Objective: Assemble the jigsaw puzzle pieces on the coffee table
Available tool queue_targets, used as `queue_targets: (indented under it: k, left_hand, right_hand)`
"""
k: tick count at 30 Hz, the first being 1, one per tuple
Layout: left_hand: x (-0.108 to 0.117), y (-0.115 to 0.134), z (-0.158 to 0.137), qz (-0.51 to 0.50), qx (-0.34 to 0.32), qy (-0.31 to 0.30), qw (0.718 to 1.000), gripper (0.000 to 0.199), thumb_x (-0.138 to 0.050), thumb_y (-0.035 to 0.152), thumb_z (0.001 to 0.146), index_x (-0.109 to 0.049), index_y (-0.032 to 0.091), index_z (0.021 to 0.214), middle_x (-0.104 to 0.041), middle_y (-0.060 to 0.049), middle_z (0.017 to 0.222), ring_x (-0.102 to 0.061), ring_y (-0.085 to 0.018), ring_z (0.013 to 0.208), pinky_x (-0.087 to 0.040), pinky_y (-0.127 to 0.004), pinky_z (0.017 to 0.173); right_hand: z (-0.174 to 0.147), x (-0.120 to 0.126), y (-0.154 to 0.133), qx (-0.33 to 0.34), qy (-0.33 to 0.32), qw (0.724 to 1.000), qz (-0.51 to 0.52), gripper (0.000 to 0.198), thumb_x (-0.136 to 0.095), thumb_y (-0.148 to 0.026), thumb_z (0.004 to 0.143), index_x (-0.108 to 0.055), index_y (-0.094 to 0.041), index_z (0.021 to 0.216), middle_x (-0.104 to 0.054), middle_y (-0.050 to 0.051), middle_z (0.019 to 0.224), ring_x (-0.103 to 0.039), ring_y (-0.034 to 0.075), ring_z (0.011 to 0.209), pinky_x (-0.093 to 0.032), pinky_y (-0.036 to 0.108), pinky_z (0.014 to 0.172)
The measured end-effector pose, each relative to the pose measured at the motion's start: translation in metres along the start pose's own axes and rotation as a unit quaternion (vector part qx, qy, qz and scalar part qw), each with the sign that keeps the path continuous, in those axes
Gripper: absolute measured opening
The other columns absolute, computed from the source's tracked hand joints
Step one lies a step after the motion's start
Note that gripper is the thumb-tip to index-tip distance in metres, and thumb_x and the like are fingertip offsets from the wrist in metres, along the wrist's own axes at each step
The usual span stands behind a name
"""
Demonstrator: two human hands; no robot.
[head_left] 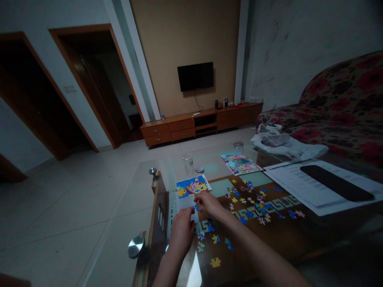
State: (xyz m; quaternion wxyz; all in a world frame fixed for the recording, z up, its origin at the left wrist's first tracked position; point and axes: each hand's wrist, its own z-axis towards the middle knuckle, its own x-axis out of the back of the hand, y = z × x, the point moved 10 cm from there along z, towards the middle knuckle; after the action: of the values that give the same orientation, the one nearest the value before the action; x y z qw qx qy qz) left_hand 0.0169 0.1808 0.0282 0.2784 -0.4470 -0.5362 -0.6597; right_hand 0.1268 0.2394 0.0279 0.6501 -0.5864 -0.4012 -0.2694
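While both hands hover over the white puzzle tray (183,207) at the near left of the glass coffee table (143,175), the right hand (208,203) pinches a small blue puzzle piece (196,207) between its fingertips at the tray's right edge. Left hand (181,233) lies flat at six o'clock of the tray, fingers curled loosely, holding nothing I can make out. At twelve o'clock sits the cartoon reference picture (193,185), and beyond it a drinking glass (188,164). Loose puzzle pieces (254,203) scatter out toward three o'clock. A second puzzle picture (241,163) lies at two o'clock, with paper sheets (299,183) further right.
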Motion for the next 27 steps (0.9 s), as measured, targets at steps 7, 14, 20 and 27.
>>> queue_targets:
  k: [7, 14, 20, 27]
  left_hand:
    - [0.001, 0.001, 0.000, -0.003, -0.003, 0.003, 1.000, 0.042, -0.046, 0.003, 0.077, -0.057, 0.018, 0.114, -0.062, -0.007, 0.117, -0.055, -0.020, 0.111, -0.037, -0.028, 0.096]
    - [0.001, 0.000, -0.001, -0.005, -0.005, 0.008, 1.000, 0.039, -0.047, 0.003, 0.077, -0.058, 0.019, 0.112, -0.063, -0.006, 0.114, -0.055, -0.020, 0.110, -0.037, -0.027, 0.095]
    - [0.000, 0.000, 0.000, -0.013, -0.010, 0.010, 1.000, 0.041, -0.048, 0.002, 0.076, -0.058, 0.019, 0.113, -0.063, -0.006, 0.115, -0.055, -0.020, 0.110, -0.037, -0.027, 0.096]
    - [-0.002, -0.002, 0.002, -0.018, -0.013, 0.015, 1.000, 0.041, -0.048, 0.002, 0.075, -0.058, 0.019, 0.111, -0.063, -0.006, 0.114, -0.055, -0.020, 0.108, -0.038, -0.028, 0.095]
  right_hand:
    - [0.001, -0.002, -0.003, 0.002, -0.016, 1.000, -0.012, 0.023, -0.073, -0.006, 0.066, -0.073, -0.018, 0.086, -0.070, 0.005, 0.094, -0.062, 0.020, 0.089, -0.041, 0.025, 0.074]
    - [0.000, 0.003, 0.015, -0.035, -0.008, 0.999, -0.030, 0.015, -0.075, -0.018, 0.071, -0.072, -0.015, 0.085, -0.071, 0.010, 0.092, -0.064, 0.023, 0.084, -0.041, 0.027, 0.068]
    - [-0.001, 0.001, 0.012, -0.020, -0.026, 0.999, -0.023, 0.025, -0.070, -0.004, 0.069, -0.075, -0.020, 0.088, -0.073, 0.004, 0.094, -0.065, 0.019, 0.086, -0.040, 0.022, 0.069]
    - [-0.004, 0.002, 0.011, -0.067, -0.001, 0.997, -0.047, 0.017, -0.071, -0.015, 0.076, -0.073, -0.013, 0.092, -0.073, 0.012, 0.095, -0.066, 0.024, 0.089, -0.039, 0.026, 0.067]
